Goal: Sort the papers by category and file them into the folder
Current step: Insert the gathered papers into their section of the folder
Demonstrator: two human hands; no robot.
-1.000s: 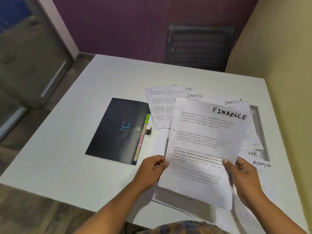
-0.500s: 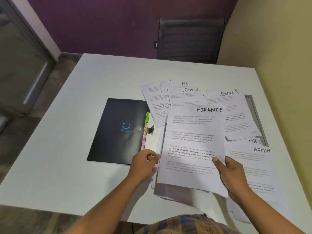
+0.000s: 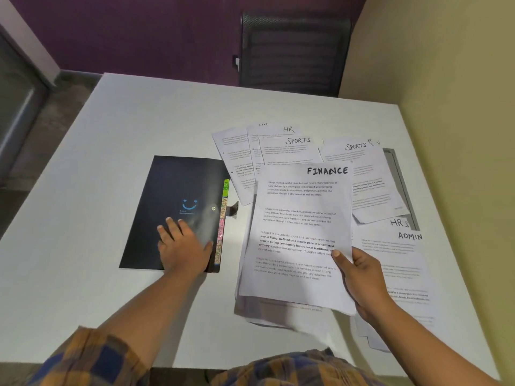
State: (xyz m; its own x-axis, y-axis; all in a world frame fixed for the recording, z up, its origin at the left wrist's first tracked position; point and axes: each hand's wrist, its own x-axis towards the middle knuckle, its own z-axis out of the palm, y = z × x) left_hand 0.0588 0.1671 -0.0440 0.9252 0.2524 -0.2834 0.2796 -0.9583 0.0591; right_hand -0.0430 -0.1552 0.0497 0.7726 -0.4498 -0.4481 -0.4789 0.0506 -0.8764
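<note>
Left hand (image 3: 185, 246): palm down, fingers straight and slightly spread, resting flat on the folder (image 3: 167, 190). Left forearm (image 3: 139, 316) extends forward from the lower left.

Right hand (image 3: 362, 277): grips the FINANCE sheet (image 3: 301, 218) at its right edge, thumb on top, fingers curled beneath. Right forearm (image 3: 423, 338) enters from the lower right.

We see L hand (image 3: 184, 246) flat on black folder (image 3: 172, 190), fingers spread, near its colored tabs (image 3: 223, 227). R hand (image 3: 362, 277) pinches FINANCE sheet (image 3: 301, 232) at lower right edge, thumb on top. Other papers (image 3: 370, 174) fanned beyond on white table (image 3: 139, 129), marked SPORTS, HR, ADMIN. Chair (image 3: 295, 51) at far side.
</note>
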